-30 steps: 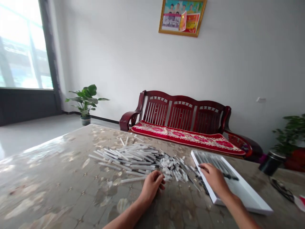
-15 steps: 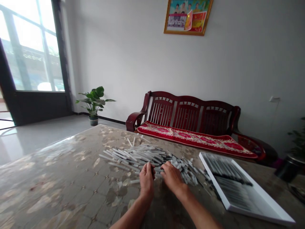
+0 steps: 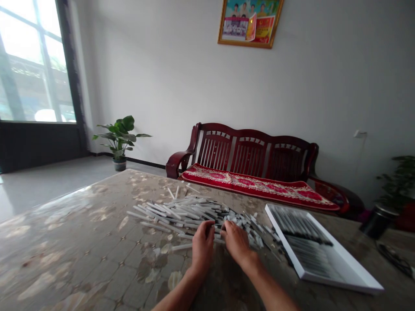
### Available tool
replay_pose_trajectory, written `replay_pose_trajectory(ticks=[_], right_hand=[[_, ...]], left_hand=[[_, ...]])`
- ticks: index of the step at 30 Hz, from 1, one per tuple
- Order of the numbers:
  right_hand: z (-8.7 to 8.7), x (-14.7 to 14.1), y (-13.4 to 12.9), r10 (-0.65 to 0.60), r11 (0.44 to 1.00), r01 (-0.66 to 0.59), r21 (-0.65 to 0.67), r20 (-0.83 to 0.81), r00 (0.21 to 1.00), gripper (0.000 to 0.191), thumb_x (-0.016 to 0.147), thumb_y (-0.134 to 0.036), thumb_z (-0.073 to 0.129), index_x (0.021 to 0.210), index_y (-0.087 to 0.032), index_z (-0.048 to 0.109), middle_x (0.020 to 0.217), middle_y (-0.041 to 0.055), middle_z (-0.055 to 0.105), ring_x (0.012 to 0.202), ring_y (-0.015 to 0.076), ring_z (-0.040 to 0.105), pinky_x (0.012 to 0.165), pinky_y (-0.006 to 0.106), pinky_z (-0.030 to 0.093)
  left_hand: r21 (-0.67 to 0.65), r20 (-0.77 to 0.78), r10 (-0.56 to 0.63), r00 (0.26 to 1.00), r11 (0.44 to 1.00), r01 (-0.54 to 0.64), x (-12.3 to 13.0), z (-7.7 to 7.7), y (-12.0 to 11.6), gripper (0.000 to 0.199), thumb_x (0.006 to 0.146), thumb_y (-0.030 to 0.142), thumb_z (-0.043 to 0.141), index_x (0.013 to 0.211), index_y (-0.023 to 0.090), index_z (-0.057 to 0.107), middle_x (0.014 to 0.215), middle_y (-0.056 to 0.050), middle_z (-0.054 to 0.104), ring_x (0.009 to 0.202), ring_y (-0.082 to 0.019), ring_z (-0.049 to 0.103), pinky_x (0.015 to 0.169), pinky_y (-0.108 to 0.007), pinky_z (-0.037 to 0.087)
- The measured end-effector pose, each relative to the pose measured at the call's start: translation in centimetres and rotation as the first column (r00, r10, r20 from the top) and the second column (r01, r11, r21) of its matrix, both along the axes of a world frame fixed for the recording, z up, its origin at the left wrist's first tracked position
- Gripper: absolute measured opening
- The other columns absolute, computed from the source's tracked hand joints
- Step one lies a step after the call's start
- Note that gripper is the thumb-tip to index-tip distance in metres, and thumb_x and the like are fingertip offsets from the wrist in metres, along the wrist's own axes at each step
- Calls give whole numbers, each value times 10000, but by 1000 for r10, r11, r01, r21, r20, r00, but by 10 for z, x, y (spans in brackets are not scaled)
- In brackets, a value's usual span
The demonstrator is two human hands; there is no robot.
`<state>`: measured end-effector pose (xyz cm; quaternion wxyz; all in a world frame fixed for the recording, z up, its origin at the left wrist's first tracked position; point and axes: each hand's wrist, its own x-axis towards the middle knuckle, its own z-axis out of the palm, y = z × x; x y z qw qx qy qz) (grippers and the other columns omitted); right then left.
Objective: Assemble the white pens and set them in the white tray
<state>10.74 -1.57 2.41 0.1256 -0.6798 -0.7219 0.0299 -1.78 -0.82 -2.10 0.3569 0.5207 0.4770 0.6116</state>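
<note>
Both hands are down in it, folks! Our left hand (image 3: 203, 247) is curled over the near edge of a loose heap of slim white pen-like tubes (image 3: 191, 216), fingers bunched on a few of them. Our right hand (image 3: 237, 242) is cupped just beside it, fingertips (image 3: 226, 226) pressing into the dark-ended pieces. Neither hand is spread open, but whether either has a firm grip on anything, we cannot tell from here.

That heap sits on a glossy patterned tabletop (image 3: 65, 242), the tubes lying every which way, with a few strays at its far side. So how far along are we? Just right of the heap, a white tray (image 3: 337, 280) already carries tight, orderly rows (image 3: 301, 224) of slim pieces, with a dark band (image 3: 311, 239) across the middle, blurred but clearly lined up. Yet the heap looks large, so we'd judge that a good many pieces remain loose on the table.

Beyond the heap stands a dark red wooden bench (image 3: 249, 151) with a red patterned cushion (image 3: 259, 183). Farther off to the heap's left, there's a potted plant (image 3: 119, 142) on the floor, and high above the heap, a framed picture (image 3: 250, 23) on the wall.
</note>
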Motion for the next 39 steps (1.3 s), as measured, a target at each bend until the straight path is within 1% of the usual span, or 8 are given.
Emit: replay_pose_trajectory(ticks=[7,14,16,19,22,26,31,39], right_hand=[[5,23,-29,-65,993,83,79,-208,976,100,909,-226,563,923,-237,662,952,36,762,919,208,706,736,248,443],[3,54,-39,70,986,31,165,-571,818,270,940,-367,446,958,-231,678,812,24,743,697,184,691,648,244,479],[4,81,-36,-23,979,122,160,-513,858,253,917,-343,461,941,-228,685,862,36,754,733,192,695,664,248,481],[5,121,-31,-238,958,265,114,-210,948,199,866,-232,501,878,-239,700,924,44,764,886,204,699,721,242,449],[3,142,-29,-348,937,347,25,50,936,196,849,-195,521,913,-229,703,982,70,758,948,223,698,712,254,431],[-4,144,-26,-352,927,369,-66,186,917,244,828,-178,541,1015,-230,690,1066,97,746,1025,249,689,746,279,451],[-6,141,-16,-358,915,387,-110,218,908,320,802,-79,492,996,-228,698,1077,114,745,1013,253,700,742,288,473],[-1,136,-7,-309,915,362,-177,267,913,317,746,-77,557,988,-187,731,1097,168,737,1034,295,698,782,331,503]], left_hand=[[105,-430,74,900,994,-31,-7,-4,0,306,762,142,582,1004,269,719,931,-35,613,888,-222,633,800,-331,501],[163,-355,54,933,987,5,-10,0,-1,94,793,279,630,838,263,712,854,-32,607,782,-213,614,758,-320,495],[156,-248,50,967,988,-11,-8,1,-1,107,782,340,651,797,248,704,806,-30,596,710,-199,590,712,-308,492],[129,-78,29,997,991,-18,-3,2,-2,208,774,430,658,754,223,674,767,-29,597,688,-192,572,675,-294,478],[32,79,-54,995,998,52,5,2,-2,303,790,509,620,780,208,649,684,-5,582,631,-171,544,599,-270,454],[-87,261,-154,953,979,182,11,0,-1,420,729,612,633,779,195,626,598,20,565,577,-159,542,524,-252,440],[-212,412,-140,900,946,244,12,0,0,475,629,642,706,702,203,538,624,40,562,594,-156,615,485,-225,424],[-285,472,-149,869,907,310,13,2,-3,484,590,602,754,705,200,510,633,59,554,595,-131,619,486,-202,414]])
